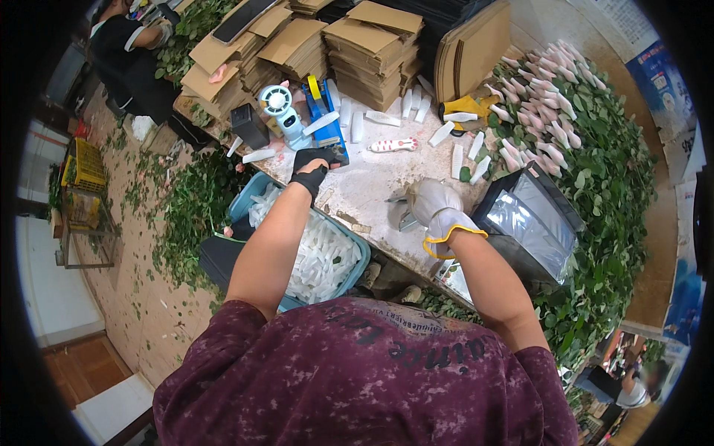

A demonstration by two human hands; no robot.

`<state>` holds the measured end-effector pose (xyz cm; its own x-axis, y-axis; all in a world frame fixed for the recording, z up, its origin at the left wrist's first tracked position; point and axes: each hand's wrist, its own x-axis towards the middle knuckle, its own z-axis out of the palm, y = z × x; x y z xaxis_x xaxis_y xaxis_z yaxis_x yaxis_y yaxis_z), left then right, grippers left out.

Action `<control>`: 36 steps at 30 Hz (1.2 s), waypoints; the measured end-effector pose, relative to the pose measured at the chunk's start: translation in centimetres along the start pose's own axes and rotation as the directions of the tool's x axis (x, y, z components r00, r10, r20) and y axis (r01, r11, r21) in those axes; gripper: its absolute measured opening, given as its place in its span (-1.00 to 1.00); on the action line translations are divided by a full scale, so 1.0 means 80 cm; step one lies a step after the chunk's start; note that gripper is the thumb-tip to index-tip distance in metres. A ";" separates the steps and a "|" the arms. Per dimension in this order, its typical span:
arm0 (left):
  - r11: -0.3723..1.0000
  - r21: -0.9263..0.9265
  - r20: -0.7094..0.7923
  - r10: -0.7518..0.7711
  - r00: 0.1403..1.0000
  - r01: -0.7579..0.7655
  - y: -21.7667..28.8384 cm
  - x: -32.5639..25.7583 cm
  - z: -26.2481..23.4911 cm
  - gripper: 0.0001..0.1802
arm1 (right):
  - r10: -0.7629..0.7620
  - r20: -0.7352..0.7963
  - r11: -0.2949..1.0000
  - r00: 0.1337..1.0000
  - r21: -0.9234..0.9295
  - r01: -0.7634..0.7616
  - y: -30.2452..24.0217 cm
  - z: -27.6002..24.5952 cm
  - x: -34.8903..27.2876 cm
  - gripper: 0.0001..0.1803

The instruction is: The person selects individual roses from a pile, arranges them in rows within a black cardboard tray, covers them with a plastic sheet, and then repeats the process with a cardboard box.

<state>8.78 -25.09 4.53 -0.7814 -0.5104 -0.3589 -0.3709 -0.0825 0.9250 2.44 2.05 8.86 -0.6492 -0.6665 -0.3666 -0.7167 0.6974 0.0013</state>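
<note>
A long blue tape dispenser [318,109] is standing on the whitish counter [364,181] at twelve o'clock from the black-gloved left hand [315,166], which is touching it; the white-gloved right hand [436,207] is occupying four o'clock; neither hand's grip can be told.

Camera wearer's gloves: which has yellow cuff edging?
The pale glove on the right hand; the black glove on the left hand shows no yellow.

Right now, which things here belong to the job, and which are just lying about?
Probably the job:
blue tape dispenser, by the left hand
metal piece at the right hand
white sleeves
sleeved flowers

Probably just lying about:
light-blue fan
paw-patterned object
dark phone-like slab
</note>
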 end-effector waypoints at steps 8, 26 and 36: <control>0.952 0.184 0.222 -0.283 0.933 0.245 -0.043 0.009 -0.058 -0.75 | -0.015 -0.021 0.969 1.000 0.246 0.020 -0.051 -0.022 -0.055 -0.67; 0.893 0.352 0.797 -0.129 0.590 -0.281 -0.106 -0.103 -0.069 -0.66 | -0.059 -0.019 0.973 0.998 0.224 0.062 -0.017 0.028 -0.141 -0.66; 0.915 0.318 0.730 -0.069 0.680 -0.249 -0.126 -0.168 -0.032 -0.82 | -0.193 -0.099 0.972 0.976 0.114 0.204 0.013 0.038 -0.194 -0.70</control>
<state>24.27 -19.60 0.33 -0.8724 0.2828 -0.3988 -0.3046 0.3237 0.8958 12.54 13.92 11.69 -0.5203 -0.8115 -0.2661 -0.8003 0.5720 -0.1798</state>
